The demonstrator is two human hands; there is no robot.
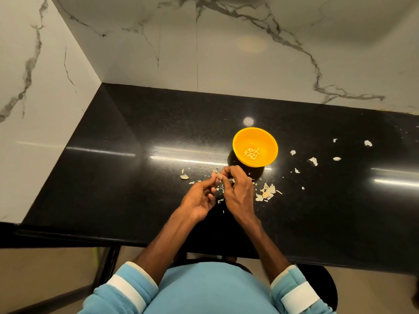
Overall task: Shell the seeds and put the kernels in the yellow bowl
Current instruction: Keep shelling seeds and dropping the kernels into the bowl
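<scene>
Head view: shelling a seed near the bowl

We are pinching a small pale seed (216,176) between the curled fingertips of both hands. The left hand (199,199) is turned palm-up and the right hand (238,191) knuckles-up, both over the counter (113,177). The bowl (267,141) is standing just beyond the right hand, holding a few kernels (251,153). Shells (267,192) are lying scattered around the hands and further right.

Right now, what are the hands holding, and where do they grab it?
The left hand and right hand together pinch one pale seed; which end, I cannot tell.
</scene>
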